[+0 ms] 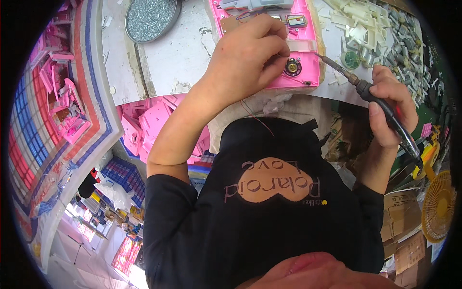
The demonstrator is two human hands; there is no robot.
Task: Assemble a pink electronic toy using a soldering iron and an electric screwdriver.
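Note:
An open pink plastic housing lies on the worktable in front of me. Over it is my left hand, thumb and fingers pinched together; whatever they hold is hidden. Just right of those fingers sits a small round black speaker inside the housing. Thin wires hang below this hand. A soldering iron with a black handle is gripped in my right hand. Its metal tip points left, close to the housing's right edge, and whether it touches anything is unclear.
At the upper left stands a round dish of small metal screws. White plastic parts and many small grey motors are heaped at the right. Pink housing parts fill the space below the table's front edge. A yellow fan is at the far right.

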